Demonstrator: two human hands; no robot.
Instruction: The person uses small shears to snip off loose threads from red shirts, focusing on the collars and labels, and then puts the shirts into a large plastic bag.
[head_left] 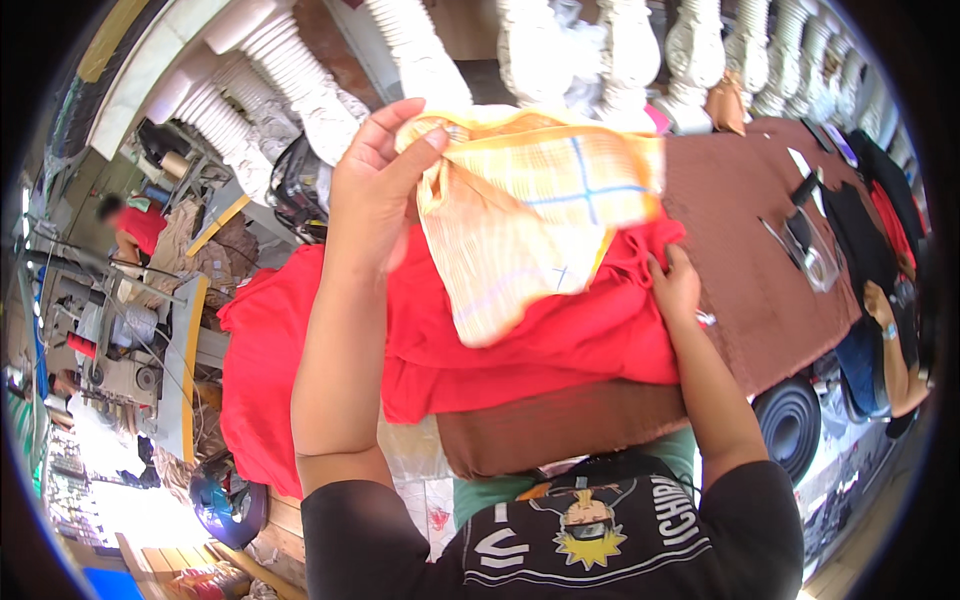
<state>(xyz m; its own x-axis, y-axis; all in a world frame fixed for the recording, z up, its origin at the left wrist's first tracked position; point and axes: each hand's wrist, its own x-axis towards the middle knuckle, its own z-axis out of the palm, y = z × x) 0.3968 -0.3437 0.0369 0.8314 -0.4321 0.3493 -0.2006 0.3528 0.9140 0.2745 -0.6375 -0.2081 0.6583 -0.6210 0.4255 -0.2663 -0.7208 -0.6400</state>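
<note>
My left hand (375,175) is raised and pinches one corner of a yellow-and-white checked cloth (545,185) with blue lines. The cloth hangs partly folded and is slightly blurred by motion. Beneath it, a red garment (520,350) lies bunched across a table covered in brown fabric. At the garment's right end my right hand (678,285) is closed on the red fabric, thumb toward the left. Part of the garment is hidden behind the checked cloth and my left forearm.
White carved balusters (625,65) line the table's far side. Brown fabric (765,220) spreads right, with scissors (785,245) on it. A co-worker's arm (895,350) shows at far right. Sewing tables (190,370) stand left, where a person in red (140,225) sits.
</note>
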